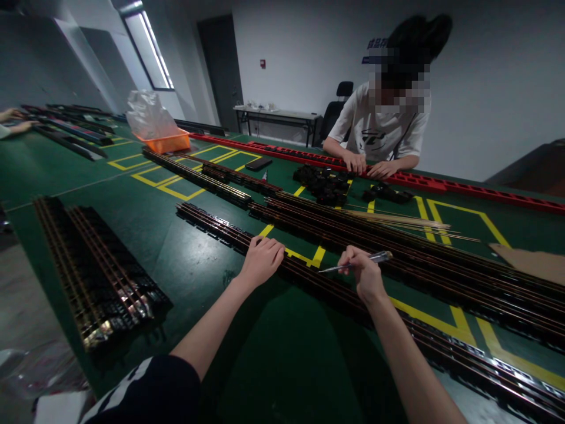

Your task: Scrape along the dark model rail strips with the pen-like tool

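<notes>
My left hand rests on a long black rail with thin copper-coloured rods along it, its fingers curled over the rail. In my right hand is a slim screwdriver with a clear handle, held like a pen. Its thin tip points left, over the same rail and a little right of my left hand. The rail runs diagonally from the table's middle to the lower right, passing behind my right wrist.
More rodded rails lie beyond and in a bundle at left. Loose thin rods, black parts, a phone and an orange basket lie further back. Across the green table, a co-worker handles a red rail.
</notes>
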Tool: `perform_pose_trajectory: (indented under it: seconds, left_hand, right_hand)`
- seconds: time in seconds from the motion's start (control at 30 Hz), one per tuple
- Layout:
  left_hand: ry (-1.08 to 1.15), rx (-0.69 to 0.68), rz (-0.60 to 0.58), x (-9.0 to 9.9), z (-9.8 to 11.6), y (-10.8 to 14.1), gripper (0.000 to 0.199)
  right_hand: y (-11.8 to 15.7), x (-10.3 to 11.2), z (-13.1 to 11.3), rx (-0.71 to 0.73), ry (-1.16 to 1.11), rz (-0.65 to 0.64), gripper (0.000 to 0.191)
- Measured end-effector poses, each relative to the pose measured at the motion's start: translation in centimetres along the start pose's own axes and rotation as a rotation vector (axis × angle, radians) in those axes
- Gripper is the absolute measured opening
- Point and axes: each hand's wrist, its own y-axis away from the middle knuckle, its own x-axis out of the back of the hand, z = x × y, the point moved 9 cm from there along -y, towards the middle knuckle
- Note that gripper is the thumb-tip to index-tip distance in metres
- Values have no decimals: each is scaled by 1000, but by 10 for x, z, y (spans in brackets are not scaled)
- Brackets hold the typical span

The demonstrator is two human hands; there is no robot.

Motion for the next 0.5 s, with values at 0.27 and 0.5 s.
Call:
perform_pose_trajectory:
  seconds: [0.27, 0.5]
  left_hand:
    - [7, -1, 12, 2, 1, 0, 33]
    - [-36, -15, 21, 1, 2, 1, 33]
  right_hand:
    - [-1, 1, -2, 11, -11, -23, 9]
    - [0, 1, 1, -21, -67, 23, 8]
